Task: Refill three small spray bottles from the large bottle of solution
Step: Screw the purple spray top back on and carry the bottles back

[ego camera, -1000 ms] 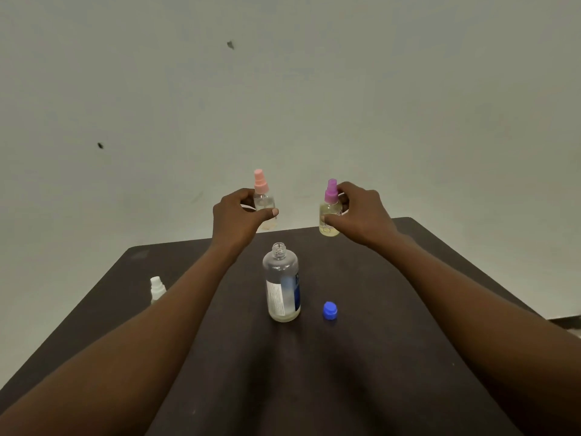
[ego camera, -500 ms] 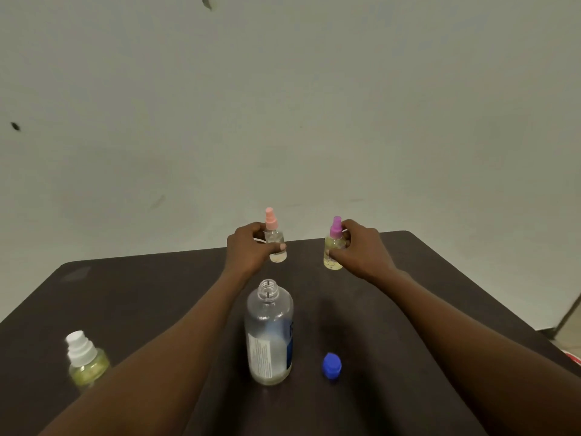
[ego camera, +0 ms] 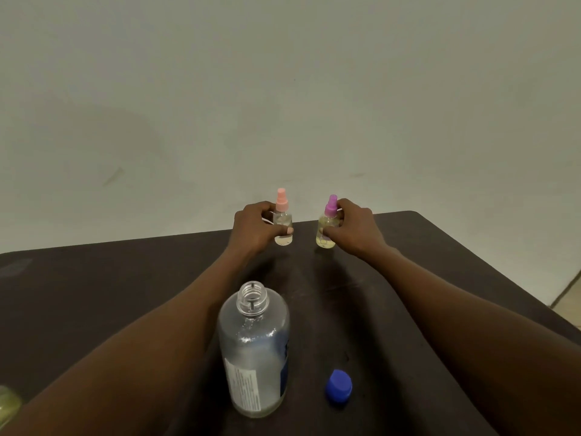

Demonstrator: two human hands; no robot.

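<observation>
Near the far edge of the dark table (ego camera: 125,294), my left hand (ego camera: 254,228) grips a small clear spray bottle with a pink top (ego camera: 283,225). Beside it my right hand (ego camera: 355,228) grips a small spray bottle with a purple top (ego camera: 327,229) holding yellowish liquid. Both small bottles stand upright on the table. The large clear bottle (ego camera: 254,357) stands uncapped in front, between my forearms, and looks nearly empty. Its blue cap (ego camera: 338,387) lies to its right. A third small bottle (ego camera: 8,404) with yellowish liquid shows partly at the left edge.
A plain pale wall rises behind the table. The table's right edge runs diagonally, with tiled floor (ego camera: 569,297) beyond it.
The view has dipped and shifted right, so the white-topped bottle has slid almost out at the left. Both hands still hold the pink and purple bottles at the far edge.
</observation>
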